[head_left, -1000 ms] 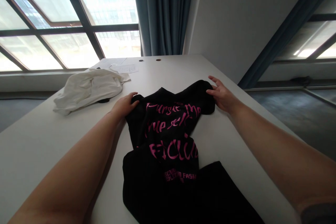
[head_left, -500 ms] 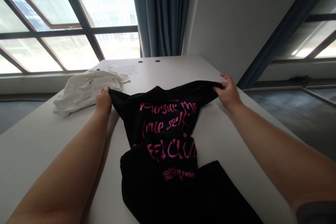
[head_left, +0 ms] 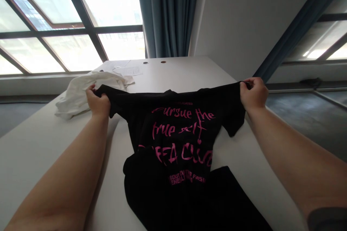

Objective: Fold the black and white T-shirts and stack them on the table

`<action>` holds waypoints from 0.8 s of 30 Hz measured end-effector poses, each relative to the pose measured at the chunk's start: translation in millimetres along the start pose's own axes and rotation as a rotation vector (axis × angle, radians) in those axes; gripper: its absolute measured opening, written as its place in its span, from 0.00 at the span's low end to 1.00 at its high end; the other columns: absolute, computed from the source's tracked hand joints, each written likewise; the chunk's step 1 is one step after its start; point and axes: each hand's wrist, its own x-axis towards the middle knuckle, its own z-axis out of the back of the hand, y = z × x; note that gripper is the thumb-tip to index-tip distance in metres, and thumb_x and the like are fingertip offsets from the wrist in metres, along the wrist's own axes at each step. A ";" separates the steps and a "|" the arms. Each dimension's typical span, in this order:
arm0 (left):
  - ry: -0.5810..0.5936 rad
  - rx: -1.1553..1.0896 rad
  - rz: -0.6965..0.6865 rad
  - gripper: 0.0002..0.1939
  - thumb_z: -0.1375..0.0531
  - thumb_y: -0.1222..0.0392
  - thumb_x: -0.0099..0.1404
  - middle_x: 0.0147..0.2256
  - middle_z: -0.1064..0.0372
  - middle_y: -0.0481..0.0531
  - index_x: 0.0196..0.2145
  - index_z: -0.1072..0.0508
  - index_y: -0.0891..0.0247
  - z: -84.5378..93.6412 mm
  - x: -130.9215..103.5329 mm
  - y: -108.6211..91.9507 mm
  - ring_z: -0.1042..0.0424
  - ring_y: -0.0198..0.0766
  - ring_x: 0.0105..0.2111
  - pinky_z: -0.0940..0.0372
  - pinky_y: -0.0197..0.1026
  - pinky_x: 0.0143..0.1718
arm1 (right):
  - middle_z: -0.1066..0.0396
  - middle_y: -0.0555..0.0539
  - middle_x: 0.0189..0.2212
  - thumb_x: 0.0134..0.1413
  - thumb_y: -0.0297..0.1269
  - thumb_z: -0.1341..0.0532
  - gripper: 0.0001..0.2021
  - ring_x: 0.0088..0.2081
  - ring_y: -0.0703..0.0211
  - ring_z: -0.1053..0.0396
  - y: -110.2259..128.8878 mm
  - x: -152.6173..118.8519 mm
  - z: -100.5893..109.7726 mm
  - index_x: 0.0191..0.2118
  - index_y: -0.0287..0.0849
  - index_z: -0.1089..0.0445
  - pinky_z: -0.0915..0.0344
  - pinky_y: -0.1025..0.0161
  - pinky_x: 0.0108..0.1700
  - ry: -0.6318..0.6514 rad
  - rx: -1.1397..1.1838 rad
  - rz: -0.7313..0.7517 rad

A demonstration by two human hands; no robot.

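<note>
A black T-shirt (head_left: 173,139) with pink lettering is stretched sideways between my two hands over the white table (head_left: 252,180). My left hand (head_left: 99,103) grips one sleeve, its fingers closed on the cloth. At the other sleeve's upper edge, my right hand (head_left: 254,94) pinches the fabric, and that sleeve hangs down below it. The lower part of the shirt lies in folds close to me, and black cloth runs out of the bottom of the view; whether it is all one garment I cannot tell.
A crumpled white garment (head_left: 78,92) lies on the table just beyond my left hand. Farther back are some papers (head_left: 130,70) and two round holes (head_left: 163,62) in the tabletop. A blue curtain (head_left: 168,14) and windows stand behind the table.
My hands have moved apart, the left one leftward and the right one rightward. The shirt's shoulders are now pulled wider, and the right sleeve has spread open and hangs down.
</note>
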 end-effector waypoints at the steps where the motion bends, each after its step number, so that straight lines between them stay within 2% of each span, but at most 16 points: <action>1: -0.014 0.002 0.015 0.29 0.48 0.66 0.71 0.62 0.37 0.62 0.67 0.48 0.70 1.9 -1.0 -0.6 0.36 0.55 0.61 0.41 0.61 0.64 | 0.23 0.33 0.47 0.64 0.41 0.40 0.10 0.49 0.44 0.26 4.5 0.1 6.3 0.47 0.44 0.28 0.35 0.52 0.57 -0.023 -0.015 0.068; 3: -0.087 0.032 0.040 0.26 0.48 0.66 0.71 0.61 0.35 0.60 0.65 0.42 0.68 5.4 -3.8 -2.5 0.34 0.55 0.59 0.40 0.62 0.63 | 0.23 0.32 0.50 0.68 0.42 0.42 0.12 0.53 0.42 0.27 10.7 0.0 15.5 0.51 0.43 0.28 0.36 0.51 0.58 -0.025 -0.063 0.160; 6: -0.083 0.171 0.010 0.22 0.45 0.68 0.67 0.62 0.36 0.62 0.58 0.31 0.63 7.8 -11.5 -11.3 0.39 0.62 0.63 0.44 0.69 0.63 | 0.24 0.32 0.51 0.67 0.42 0.40 0.14 0.54 0.38 0.29 10.7 -0.4 17.3 0.54 0.44 0.28 0.36 0.48 0.56 0.079 -0.182 0.169; 9: -0.024 0.326 -0.166 0.16 0.43 0.69 0.65 0.65 0.37 0.60 0.48 0.23 0.58 4.6 -23.2 -30.7 0.44 0.65 0.68 0.49 0.72 0.64 | 0.27 0.30 0.53 0.62 0.41 0.36 0.15 0.56 0.33 0.32 1.7 -1.7 6.5 0.52 0.42 0.25 0.36 0.44 0.57 0.236 -0.293 0.164; 11: 0.028 0.354 -0.311 0.14 0.43 0.68 0.66 0.65 0.36 0.58 0.45 0.21 0.57 -1.9 -31.7 -46.8 0.44 0.64 0.68 0.49 0.72 0.66 | 0.28 0.31 0.53 0.61 0.41 0.37 0.14 0.57 0.32 0.34 -3.8 -3.3 -3.2 0.48 0.41 0.22 0.37 0.41 0.59 0.341 -0.329 0.242; 13: 0.191 0.320 -0.431 0.14 0.43 0.64 0.69 0.62 0.32 0.58 0.48 0.21 0.56 -11.6 -39.8 -60.6 0.37 0.61 0.65 0.45 0.67 0.66 | 0.27 0.34 0.51 0.62 0.40 0.40 0.13 0.57 0.33 0.33 -3.7 -6.1 -11.7 0.46 0.42 0.21 0.36 0.41 0.60 0.414 -0.342 0.350; 15: 0.457 0.283 -0.550 0.17 0.45 0.61 0.71 0.58 0.28 0.57 0.52 0.21 0.56 -22.9 -47.3 -68.9 0.30 0.55 0.59 0.39 0.59 0.64 | 0.25 0.35 0.48 0.62 0.39 0.42 0.14 0.54 0.35 0.31 4.5 -11.2 -18.3 0.45 0.42 0.20 0.35 0.42 0.59 0.474 -0.348 0.437; 17: 0.686 0.288 -0.649 0.20 0.46 0.59 0.71 0.57 0.27 0.57 0.56 0.22 0.55 -33.1 -53.3 -71.4 0.27 0.52 0.56 0.36 0.54 0.63 | 0.24 0.36 0.46 0.62 0.38 0.42 0.14 0.51 0.38 0.29 19.1 -19.4 -23.4 0.45 0.41 0.21 0.34 0.44 0.58 0.566 -0.319 0.506; 19: 0.764 0.311 -0.682 0.22 0.46 0.59 0.70 0.59 0.28 0.56 0.58 0.24 0.55 -39.5 -56.7 -70.2 0.28 0.51 0.58 0.37 0.54 0.64 | 0.24 0.37 0.46 0.62 0.37 0.42 0.13 0.49 0.42 0.27 34.9 -29.6 -27.7 0.45 0.42 0.21 0.33 0.48 0.58 0.699 -0.248 0.589; 21: 0.767 0.305 -0.676 0.22 0.46 0.59 0.69 0.61 0.28 0.54 0.58 0.24 0.54 -41.6 -57.2 -67.9 0.29 0.50 0.60 0.38 0.53 0.66 | 0.24 0.38 0.45 0.60 0.34 0.41 0.12 0.48 0.44 0.27 46.3 -38.8 -31.2 0.44 0.42 0.21 0.32 0.51 0.58 0.810 -0.165 0.665; 24: 0.796 0.273 -0.679 0.18 0.46 0.56 0.70 0.62 0.28 0.51 0.52 0.22 0.53 -40.7 -54.9 -66.1 0.31 0.48 0.62 0.39 0.51 0.67 | 0.24 0.39 0.45 0.58 0.31 0.41 0.12 0.49 0.44 0.26 49.7 -45.3 -33.3 0.43 0.43 0.22 0.32 0.51 0.59 0.853 -0.062 0.686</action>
